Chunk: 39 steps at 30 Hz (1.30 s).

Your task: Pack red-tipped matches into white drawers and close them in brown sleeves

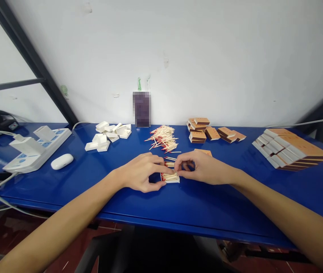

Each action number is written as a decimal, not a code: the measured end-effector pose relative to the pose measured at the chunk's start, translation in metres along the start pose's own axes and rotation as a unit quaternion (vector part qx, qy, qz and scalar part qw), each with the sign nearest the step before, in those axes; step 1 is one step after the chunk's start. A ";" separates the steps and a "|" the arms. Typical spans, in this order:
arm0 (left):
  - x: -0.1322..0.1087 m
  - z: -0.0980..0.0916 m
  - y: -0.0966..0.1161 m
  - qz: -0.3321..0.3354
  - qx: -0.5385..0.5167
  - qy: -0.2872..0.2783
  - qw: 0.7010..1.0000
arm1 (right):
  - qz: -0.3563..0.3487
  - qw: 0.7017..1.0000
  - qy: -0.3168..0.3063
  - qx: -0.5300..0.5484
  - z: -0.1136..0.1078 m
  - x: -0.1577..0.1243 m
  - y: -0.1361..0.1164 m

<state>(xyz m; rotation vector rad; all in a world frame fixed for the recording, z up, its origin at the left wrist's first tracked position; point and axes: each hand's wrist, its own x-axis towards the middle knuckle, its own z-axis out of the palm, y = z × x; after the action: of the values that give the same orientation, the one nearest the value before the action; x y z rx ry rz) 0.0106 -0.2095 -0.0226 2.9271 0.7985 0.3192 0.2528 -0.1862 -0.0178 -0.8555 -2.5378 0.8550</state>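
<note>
A small white matchbox tray (170, 178) holding red-tipped matches lies on the blue table (178, 204) in front of me. My left hand (141, 171) is closed around the tray's left end, thumb below it and fingers above. My right hand (204, 167) pinches at the matches on the tray's right end with bent fingers. A few loose matches (169, 161) lie just behind the tray. Further back sits a heap of loose matches (163, 138). An orange matchbox sleeve (204, 152) peeks out behind my right hand.
Empty white trays (108, 134) lie at the back left. Orange sleeves (212, 132) lie scattered at the back middle, and a neat row of boxes (289, 148) stands at the right. A power strip (36, 148) and a white earbud case (61, 161) sit at the left.
</note>
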 end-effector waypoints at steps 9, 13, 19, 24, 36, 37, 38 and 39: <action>-0.002 0.001 -0.002 -0.008 -0.023 0.032 0.999 | 0.026 0.999 -0.009 -0.030 -0.003 -0.001 0.001; -0.002 0.001 -0.003 -0.017 -0.022 0.038 0.999 | 0.007 0.999 -0.008 -0.053 -0.004 -0.001 0.001; -0.001 0.001 -0.003 -0.015 -0.022 0.039 0.999 | 0.003 0.999 -0.018 -0.037 0.000 0.000 0.002; -0.001 0.002 -0.003 -0.011 -0.026 0.040 0.999 | -0.009 1.000 -0.002 -0.011 0.005 0.001 0.003; -0.001 0.000 -0.002 -0.017 -0.046 0.021 0.999 | -0.007 0.994 0.078 -0.074 0.014 0.003 0.007; 0.000 0.000 -0.002 -0.019 -0.047 0.020 0.999 | -0.015 0.989 0.104 -0.102 0.016 0.003 0.009; 0.000 0.000 -0.002 -0.022 -0.048 0.020 0.998 | -0.024 0.984 0.123 -0.125 0.018 0.004 0.011; 0.000 0.000 -0.002 -0.025 -0.049 0.021 0.998 | -0.032 0.980 0.136 -0.139 0.019 0.004 0.013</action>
<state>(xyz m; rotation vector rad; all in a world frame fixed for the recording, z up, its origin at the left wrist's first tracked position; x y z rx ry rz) 0.0095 -0.2081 -0.0232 2.8121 0.8362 0.4056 0.2463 -0.1838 -0.0402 -0.8963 -2.4562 0.3390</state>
